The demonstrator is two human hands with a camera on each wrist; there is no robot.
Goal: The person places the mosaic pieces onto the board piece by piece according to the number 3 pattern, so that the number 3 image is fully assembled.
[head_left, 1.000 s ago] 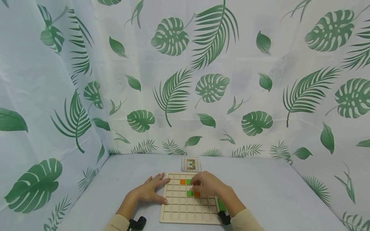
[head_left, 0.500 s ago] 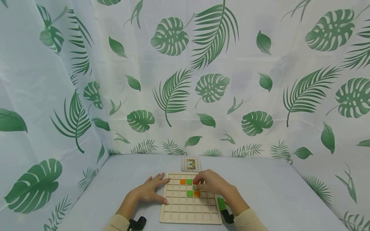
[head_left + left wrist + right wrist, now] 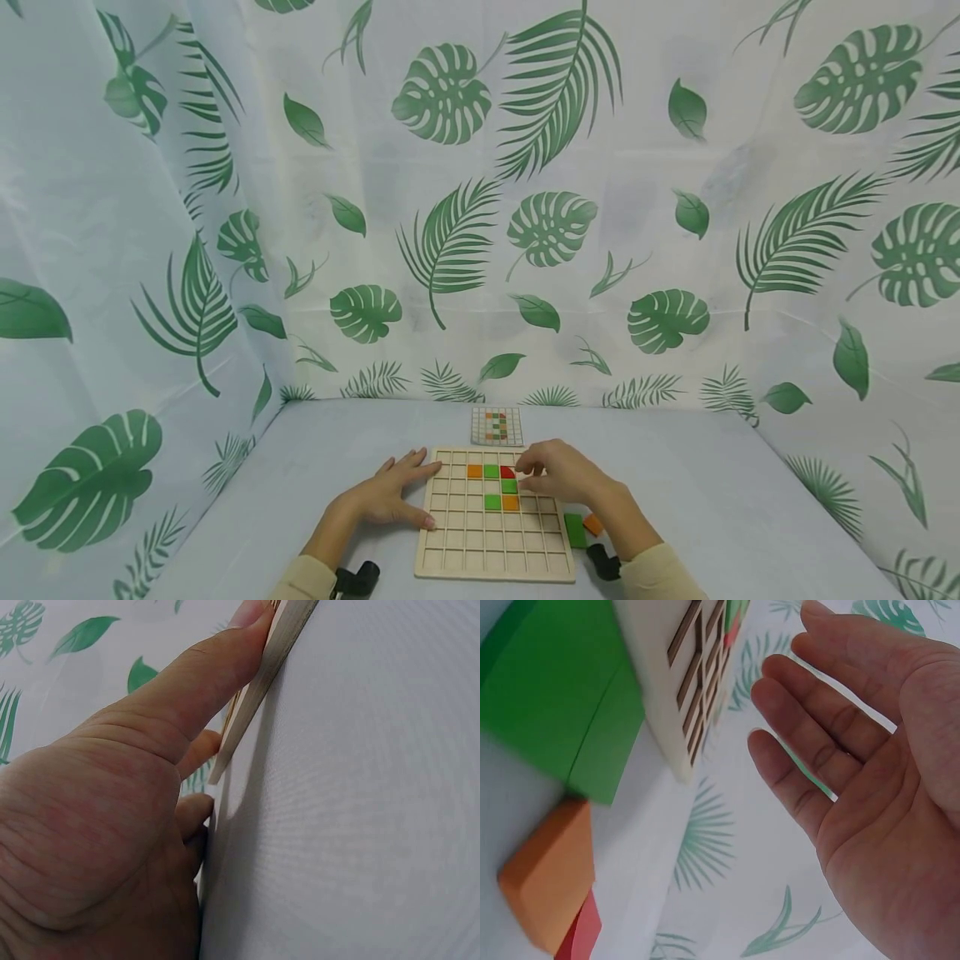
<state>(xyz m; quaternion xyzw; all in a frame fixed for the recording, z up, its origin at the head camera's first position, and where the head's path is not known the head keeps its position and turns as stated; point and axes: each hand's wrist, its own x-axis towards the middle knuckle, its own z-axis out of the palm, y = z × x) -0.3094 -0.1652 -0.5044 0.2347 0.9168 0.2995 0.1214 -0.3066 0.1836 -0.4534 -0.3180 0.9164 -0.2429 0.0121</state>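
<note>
A wooden grid board (image 3: 457, 542) lies on the table. My left hand (image 3: 390, 493) rests at its left side, fingers spread, with the thumb touching the edge; the left wrist view shows the thumb (image 3: 206, 682) on the rim. In the board's upper cells sit an orange tile (image 3: 475, 472), a green tile (image 3: 491, 472) and a red rounded tile (image 3: 507, 472). Below the red one is another green tile (image 3: 509, 486), then a row with a green and an orange tile (image 3: 511, 503). My right hand (image 3: 562, 477) hovers just right of these, its fingers loosely bent and holding nothing.
A small card (image 3: 477, 437) with a coloured grid pattern lies behind the board. Loose green tiles (image 3: 575, 531) and an orange tile (image 3: 593, 524) lie by the board's right edge. A red piece (image 3: 585, 930) shows beside the orange one in the right wrist view.
My right hand has drawn back to the right, uncovering the red tile and the green tile below it. The loose orange tile has come into sight. My left hand has stayed put.
</note>
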